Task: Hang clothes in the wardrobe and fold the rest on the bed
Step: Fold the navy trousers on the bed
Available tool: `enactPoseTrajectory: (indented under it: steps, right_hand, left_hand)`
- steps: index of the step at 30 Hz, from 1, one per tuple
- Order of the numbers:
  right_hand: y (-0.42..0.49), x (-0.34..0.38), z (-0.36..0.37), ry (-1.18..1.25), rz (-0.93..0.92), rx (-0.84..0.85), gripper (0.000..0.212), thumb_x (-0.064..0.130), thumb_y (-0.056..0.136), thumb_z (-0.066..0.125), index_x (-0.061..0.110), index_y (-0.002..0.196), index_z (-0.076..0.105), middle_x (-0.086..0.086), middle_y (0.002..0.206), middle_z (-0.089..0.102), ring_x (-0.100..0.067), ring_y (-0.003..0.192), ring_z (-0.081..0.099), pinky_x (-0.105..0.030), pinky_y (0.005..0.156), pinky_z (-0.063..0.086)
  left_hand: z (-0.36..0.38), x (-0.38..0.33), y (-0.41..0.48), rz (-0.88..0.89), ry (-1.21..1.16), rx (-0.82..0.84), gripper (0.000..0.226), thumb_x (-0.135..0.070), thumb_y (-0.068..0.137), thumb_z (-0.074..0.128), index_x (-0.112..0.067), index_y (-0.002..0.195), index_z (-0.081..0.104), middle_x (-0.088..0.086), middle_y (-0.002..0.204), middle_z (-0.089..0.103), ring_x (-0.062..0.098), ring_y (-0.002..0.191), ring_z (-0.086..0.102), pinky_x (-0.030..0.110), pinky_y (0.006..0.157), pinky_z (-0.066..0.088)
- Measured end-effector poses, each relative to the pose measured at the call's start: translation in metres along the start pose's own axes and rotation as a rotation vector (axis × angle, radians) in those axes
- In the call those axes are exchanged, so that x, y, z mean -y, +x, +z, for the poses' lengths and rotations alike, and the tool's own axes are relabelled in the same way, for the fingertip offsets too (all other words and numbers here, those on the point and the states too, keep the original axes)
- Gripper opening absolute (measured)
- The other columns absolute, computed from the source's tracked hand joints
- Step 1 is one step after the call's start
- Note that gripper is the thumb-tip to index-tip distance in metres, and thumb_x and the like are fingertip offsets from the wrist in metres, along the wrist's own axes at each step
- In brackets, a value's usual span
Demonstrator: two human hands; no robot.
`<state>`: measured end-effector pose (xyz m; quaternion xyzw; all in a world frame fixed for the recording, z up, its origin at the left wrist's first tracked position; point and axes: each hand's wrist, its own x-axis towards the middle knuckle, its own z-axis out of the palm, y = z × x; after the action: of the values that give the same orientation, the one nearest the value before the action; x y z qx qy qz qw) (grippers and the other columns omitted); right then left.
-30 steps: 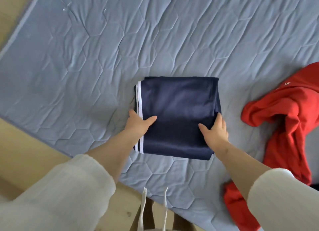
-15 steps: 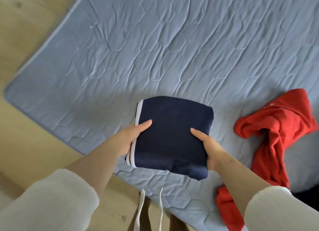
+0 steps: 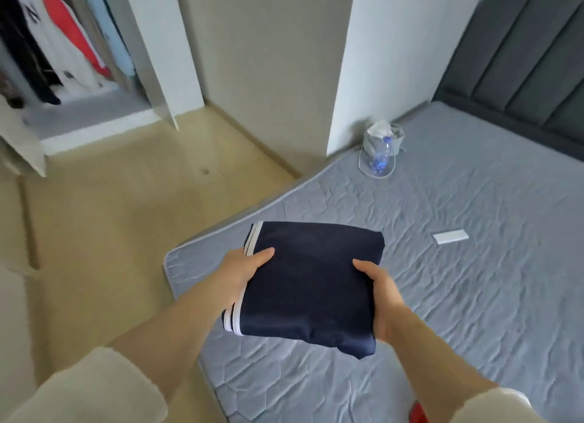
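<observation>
A folded navy garment (image 3: pixel 313 283) with white stripes on its left edge is lifted above the near corner of the blue quilted bed (image 3: pixel 458 264). My left hand (image 3: pixel 243 271) grips its left side, thumb on top. My right hand (image 3: pixel 382 299) grips its right side, thumb on top as well. The open wardrobe (image 3: pixel 63 52) stands at the far left with several clothes hanging inside. Only a scrap of the red garment (image 3: pixel 417 411) shows at the bottom edge.
A grey bag with a plastic bottle (image 3: pixel 380 149) sits at the bed's far corner by the white wall. A small white rectangular object (image 3: pixel 450 236) lies on the bed. A grey padded headboard (image 3: pixel 521 59) rises at the right. Wooden floor lies between bed and wardrobe.
Both hands lifted the folded navy garment off the bed. The view swung up from the bed surface toward the wardrobe and headboard, and the red garment slid almost out of view.
</observation>
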<state>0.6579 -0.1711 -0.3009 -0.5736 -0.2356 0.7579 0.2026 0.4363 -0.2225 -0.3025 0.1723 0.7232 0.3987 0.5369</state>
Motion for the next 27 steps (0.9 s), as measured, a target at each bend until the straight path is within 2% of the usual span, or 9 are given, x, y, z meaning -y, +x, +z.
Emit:
enactPoseTrajectory:
  steps: [3,5,7,9,12,18,23,27]
  right_hand:
    - [-0.029,0.041,0.056,-0.088,-0.054,0.09,0.03,0.037,0.075,0.063,0.011,0.069,0.075,-0.013,0.084,0.074,-0.035,0.088,0.066,-0.04,0.077,0.051]
    - [-0.043,0.063,0.1,-0.146,-0.091,0.156,0.03,0.037,0.078,0.061,0.009,0.081,0.071,-0.013,0.082,0.074,-0.035,0.094,0.063,-0.039,0.078,0.05]
    - [-0.054,0.079,0.146,-0.207,-0.148,0.235,0.031,0.037,0.079,0.062,0.011,0.093,0.068,-0.012,0.084,0.074,-0.034,0.093,0.065,-0.039,0.077,0.051]
    - [-0.058,0.09,0.192,-0.256,-0.214,0.318,0.032,0.037,0.079,0.064,0.012,0.098,0.068,-0.011,0.087,0.074,-0.033,0.088,0.067,-0.039,0.075,0.052]
    - [-0.053,0.1,0.264,-0.326,-0.278,0.448,0.032,0.036,0.078,0.066,0.013,0.099,0.068,-0.011,0.09,0.074,-0.03,0.079,0.071,-0.038,0.072,0.053]
    - [-0.017,0.095,0.427,-0.418,-0.264,0.611,0.035,0.036,0.078,0.067,0.014,0.104,0.066,-0.012,0.093,0.074,-0.032,0.078,0.071,-0.037,0.063,0.054]
    - [0.01,0.097,0.556,-0.462,-0.251,0.615,0.033,0.034,0.079,0.066,0.011,0.103,0.065,-0.013,0.089,0.074,-0.032,0.074,0.072,-0.036,0.065,0.053]
    - [0.036,0.116,0.639,-0.442,-0.237,0.689,0.036,0.033,0.078,0.066,0.01,0.106,0.065,-0.014,0.095,0.073,-0.033,0.08,0.071,-0.037,0.066,0.053]
  left_hand:
    - [-0.047,-0.047,-0.034,0.102,-0.04,-0.094,0.028,-0.035,0.081,0.07,-0.014,0.099,0.067,0.005,0.093,0.071,0.022,0.082,0.067,0.028,0.068,0.05]
    - [-0.085,-0.076,-0.052,0.15,-0.073,-0.139,0.033,-0.036,0.081,0.069,-0.013,0.105,0.066,0.007,0.1,0.07,0.024,0.088,0.067,0.031,0.074,0.051]
    - [-0.125,-0.1,-0.068,0.192,-0.105,-0.197,0.035,-0.035,0.083,0.067,-0.01,0.108,0.065,0.009,0.102,0.069,0.026,0.09,0.066,0.031,0.072,0.05]
    - [-0.169,-0.118,-0.08,0.212,-0.145,-0.246,0.032,-0.032,0.085,0.065,-0.008,0.107,0.065,0.01,0.097,0.07,0.027,0.086,0.067,0.031,0.068,0.05]
    - [-0.238,-0.131,-0.09,0.215,-0.207,-0.304,0.02,-0.027,0.085,0.061,-0.012,0.096,0.065,0.008,0.076,0.073,0.025,0.073,0.068,0.03,0.059,0.05]
    - [-0.385,-0.149,-0.068,0.237,-0.299,-0.414,0.013,-0.022,0.089,0.057,-0.011,0.091,0.064,0.009,0.083,0.07,0.025,0.076,0.066,0.031,0.058,0.049]
    - [-0.498,-0.173,-0.031,0.226,-0.358,-0.458,0.013,-0.019,0.09,0.058,-0.009,0.097,0.062,0.012,0.091,0.068,0.028,0.081,0.064,0.034,0.063,0.05]
    - [-0.572,-0.211,0.0,0.246,-0.361,-0.504,0.019,-0.02,0.088,0.061,-0.006,0.101,0.063,0.014,0.091,0.069,0.029,0.082,0.065,0.034,0.064,0.051]
